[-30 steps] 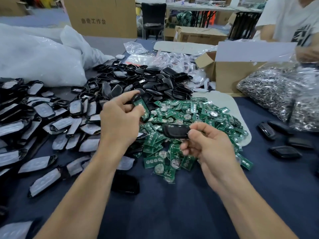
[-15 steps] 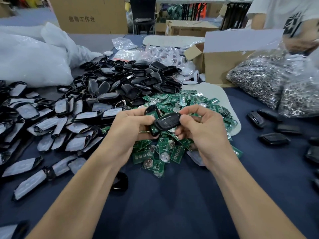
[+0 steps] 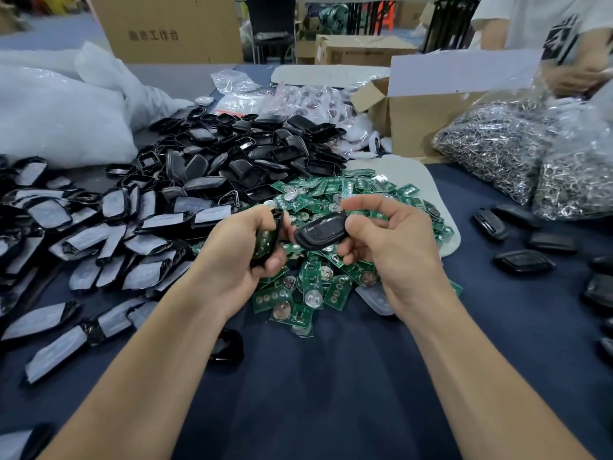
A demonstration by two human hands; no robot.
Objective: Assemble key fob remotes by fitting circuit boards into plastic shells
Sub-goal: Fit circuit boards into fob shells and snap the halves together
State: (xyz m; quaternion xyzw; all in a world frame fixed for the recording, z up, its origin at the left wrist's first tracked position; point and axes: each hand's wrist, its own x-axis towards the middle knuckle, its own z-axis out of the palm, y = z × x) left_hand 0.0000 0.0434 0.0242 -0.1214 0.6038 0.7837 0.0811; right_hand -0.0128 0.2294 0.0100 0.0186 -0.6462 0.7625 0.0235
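On the dark blue surface (image 3: 331, 393), nearest to the camera, one black shell (image 3: 227, 348) lies alone, just beside the left forearm. Above it both hands hang over the front edge of a heap of green circuit boards (image 3: 331, 194), many with round silver contacts.

The left hand (image 3: 232, 263) has its grip clamped on a black shell half (image 3: 267, 242), held almost on edge; a green board shows inside it. The right hand (image 3: 394, 247) holds a black cover (image 3: 318, 232), glossy and rounded, with thumb and lower fingers curled around one end, while the upper fingers stand bent and free. The two parts are very near; I cannot tell if they touch.

To the left lie many shells in pale wrapping (image 3: 149, 240). To the right some closed black fobs (image 3: 522, 262) rest apart from each other. Behind the boards is a heap of bare black shells (image 3: 252, 154). Farther right, clear plastic bags (image 3: 491, 151) are full of small shiny metal pieces, and an open cardboard box (image 3: 421, 127) stands behind; its content is hidden.
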